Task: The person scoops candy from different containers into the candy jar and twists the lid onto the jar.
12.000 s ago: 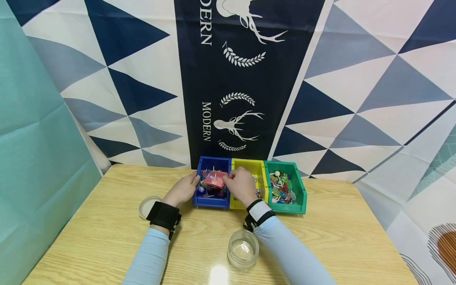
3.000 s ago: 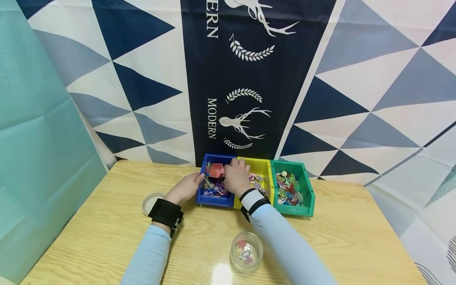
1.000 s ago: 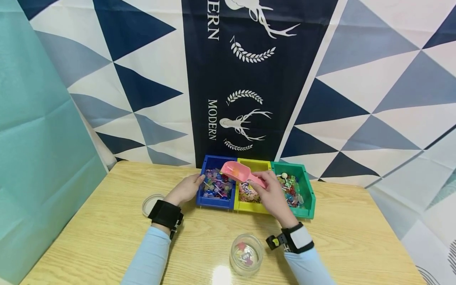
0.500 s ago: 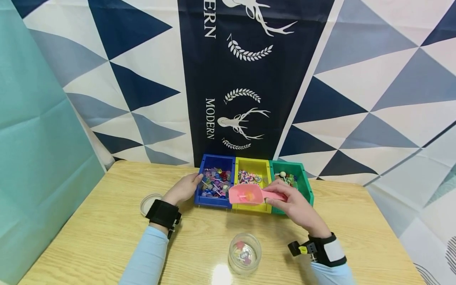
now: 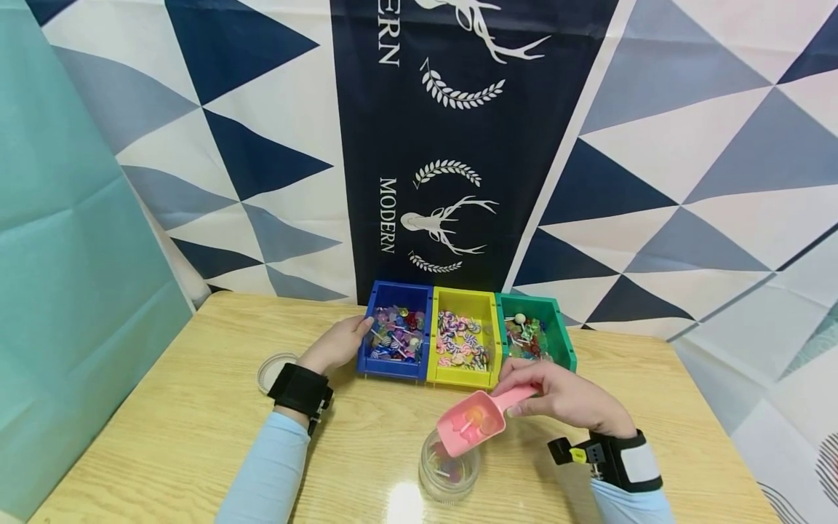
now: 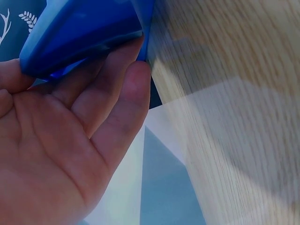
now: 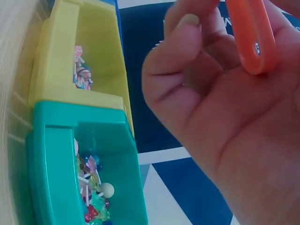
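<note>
The right hand [image 5: 566, 393] holds a pink scoop [image 5: 494, 402] by its handle, pinched between thumb and curled fingers; in the right wrist view the handle's holed end, which looks orange there, lies close against the palm. The scoop's bowl points away from this hand, to the left and toward the person, and carries orange and pink candies [image 5: 480, 418]. Its lip is above the mouth of a glass jar [image 5: 435, 489], hiding part of the opening; whether lip and rim touch cannot be told. The jar stands on the wooden table [image 5: 366, 444], nearer the person than the right hand and to its left, with a few small pieces [image 5: 449, 471] on its bottom, blurred through the glass.

The left hand [image 5: 337, 346] is well apart from the scoop and grips the left wall of a blue bin [image 5: 393, 370], thumb at the edge and fingers reaching along the outside and under it. Mixed candies, some on white sticks, fill the blue bin. A yellow bin [image 5: 486, 311] with swirled lollipop pieces [image 5: 461, 342] adjoins it, then a green bin [image 5: 555, 324] with translucent pieces, its near corner partly hidden by the right hand. A round lid [image 5: 267, 371] lies just left of the left wrist, partly covered by a black strap [image 5: 300, 389]
</note>
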Action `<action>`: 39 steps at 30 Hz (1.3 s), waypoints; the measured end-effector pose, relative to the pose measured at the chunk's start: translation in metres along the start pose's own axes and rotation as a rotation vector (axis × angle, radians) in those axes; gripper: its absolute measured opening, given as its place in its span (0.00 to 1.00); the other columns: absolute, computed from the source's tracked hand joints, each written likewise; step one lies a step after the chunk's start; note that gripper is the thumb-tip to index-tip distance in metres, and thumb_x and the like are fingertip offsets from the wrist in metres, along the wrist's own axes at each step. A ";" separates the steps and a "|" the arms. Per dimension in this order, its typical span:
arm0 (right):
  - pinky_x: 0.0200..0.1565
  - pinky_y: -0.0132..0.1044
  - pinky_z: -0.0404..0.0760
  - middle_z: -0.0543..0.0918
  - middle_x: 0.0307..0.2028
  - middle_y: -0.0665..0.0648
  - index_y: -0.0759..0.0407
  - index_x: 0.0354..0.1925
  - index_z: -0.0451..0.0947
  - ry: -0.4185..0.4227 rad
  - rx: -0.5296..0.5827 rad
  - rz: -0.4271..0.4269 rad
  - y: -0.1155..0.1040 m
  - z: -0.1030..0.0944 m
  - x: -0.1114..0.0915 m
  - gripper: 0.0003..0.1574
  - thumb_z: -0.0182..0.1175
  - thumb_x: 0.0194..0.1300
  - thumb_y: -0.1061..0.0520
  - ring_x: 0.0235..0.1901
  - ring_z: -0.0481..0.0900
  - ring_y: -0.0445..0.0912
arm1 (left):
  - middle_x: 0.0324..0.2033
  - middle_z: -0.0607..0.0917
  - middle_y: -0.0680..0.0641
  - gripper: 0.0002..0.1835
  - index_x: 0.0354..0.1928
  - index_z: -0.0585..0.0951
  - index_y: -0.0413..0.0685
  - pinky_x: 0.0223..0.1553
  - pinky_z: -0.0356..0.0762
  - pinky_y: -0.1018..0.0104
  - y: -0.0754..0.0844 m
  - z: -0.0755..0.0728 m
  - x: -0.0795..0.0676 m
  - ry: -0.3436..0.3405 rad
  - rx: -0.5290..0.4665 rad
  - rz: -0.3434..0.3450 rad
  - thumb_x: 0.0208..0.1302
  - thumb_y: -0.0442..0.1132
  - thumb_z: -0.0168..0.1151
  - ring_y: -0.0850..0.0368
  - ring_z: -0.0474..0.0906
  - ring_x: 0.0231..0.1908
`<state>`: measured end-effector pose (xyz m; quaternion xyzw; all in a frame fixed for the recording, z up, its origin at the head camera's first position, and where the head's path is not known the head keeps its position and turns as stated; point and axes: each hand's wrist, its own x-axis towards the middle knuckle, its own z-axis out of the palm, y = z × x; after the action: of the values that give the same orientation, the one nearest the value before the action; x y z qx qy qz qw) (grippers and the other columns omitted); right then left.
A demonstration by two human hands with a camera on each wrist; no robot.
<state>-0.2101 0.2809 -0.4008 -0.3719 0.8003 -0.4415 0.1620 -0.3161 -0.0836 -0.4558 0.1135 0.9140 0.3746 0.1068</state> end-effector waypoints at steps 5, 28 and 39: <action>0.37 0.39 0.77 0.75 0.40 0.55 0.49 0.45 0.81 -0.038 -0.008 0.018 -0.003 0.001 -0.001 0.15 0.61 0.58 0.57 0.41 0.70 0.46 | 0.65 0.64 0.41 0.33 0.69 0.59 0.42 0.64 0.54 0.52 0.001 0.000 0.000 0.000 -0.003 -0.002 0.73 0.57 0.29 0.47 0.56 0.65; 0.37 0.37 0.77 0.75 0.38 0.46 0.40 0.42 0.82 -0.002 -0.196 0.143 -0.028 0.005 -0.002 0.11 0.62 0.57 0.48 0.39 0.72 0.43 | 0.65 0.64 0.40 0.33 0.69 0.58 0.41 0.63 0.54 0.51 0.002 0.000 0.000 -0.002 0.024 0.005 0.73 0.56 0.29 0.46 0.56 0.65; 0.35 0.36 0.75 0.76 0.37 0.45 0.45 0.43 0.80 0.366 -0.393 0.198 -0.020 0.003 0.007 0.13 0.60 0.60 0.47 0.37 0.70 0.44 | 0.65 0.64 0.41 0.34 0.69 0.58 0.43 0.64 0.54 0.51 0.001 -0.001 0.000 -0.009 0.014 0.002 0.73 0.58 0.27 0.46 0.56 0.65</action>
<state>-0.2047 0.2674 -0.3855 -0.2301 0.9190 -0.3196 -0.0182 -0.3163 -0.0838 -0.4546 0.1169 0.9159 0.3680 0.1097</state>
